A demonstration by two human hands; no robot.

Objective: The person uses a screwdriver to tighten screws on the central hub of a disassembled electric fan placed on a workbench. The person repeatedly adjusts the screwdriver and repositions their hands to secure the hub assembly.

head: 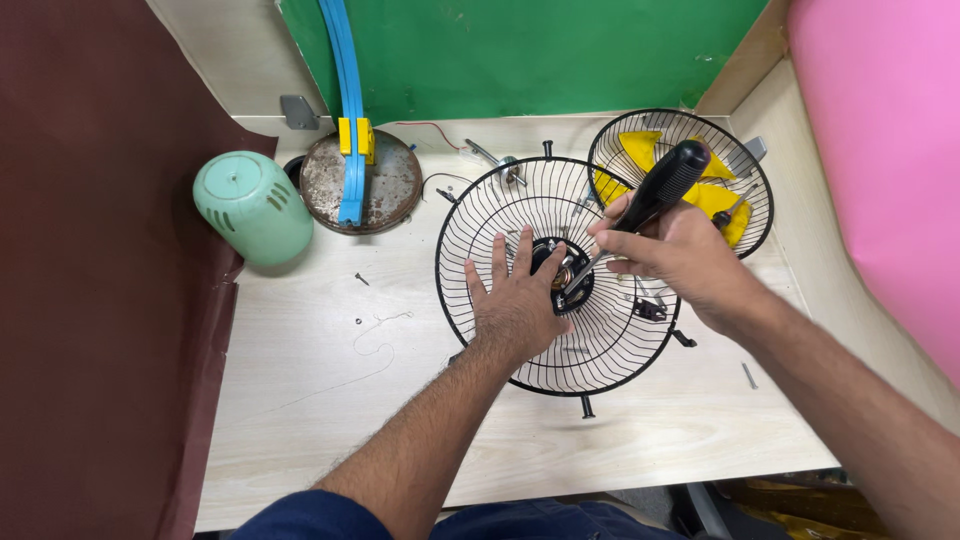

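A black wire fan guard [478,215] lies like a bowl on the pale wooden table. My left hand [515,300] rests flat inside it, fingers spread, beside the dark motor hub [560,270] at its centre. My right hand [675,255] grips a screwdriver by its black handle [665,185]; the metal shaft slants down-left and its tip meets the hub. Behind, a second black wire guard [680,125] holds yellow fan blades [715,200].
A mint-green plastic motor cover [255,208] lies at the left. A rusty round base [385,185] with a blue stem [345,90] sits at the back. Small screws [361,279] and a thin wire [375,335] lie on the table. Green and pink walls enclose the table.
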